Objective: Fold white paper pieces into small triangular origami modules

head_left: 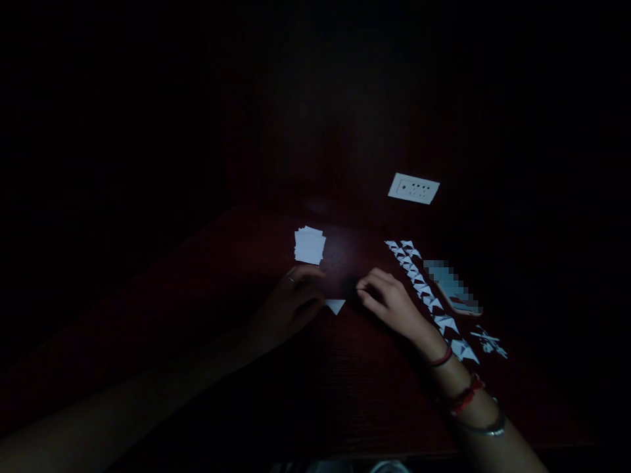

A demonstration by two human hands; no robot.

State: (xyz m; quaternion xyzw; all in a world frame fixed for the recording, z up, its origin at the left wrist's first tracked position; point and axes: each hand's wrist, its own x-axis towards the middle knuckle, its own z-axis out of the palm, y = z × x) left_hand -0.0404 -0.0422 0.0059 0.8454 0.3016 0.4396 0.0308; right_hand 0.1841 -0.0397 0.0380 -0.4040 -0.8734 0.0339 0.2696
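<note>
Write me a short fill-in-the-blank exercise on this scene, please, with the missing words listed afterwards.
1. Between the left hand and the right hand, the visible paper is shaped like a ____.
2. A ring sits on a finger of the ____ hand.
3. The red bracelet circles the ____ arm.
4. The socket plate appears ____ in the picture than the paper stack.

Missing words: triangle; left; right; higher.
</note>
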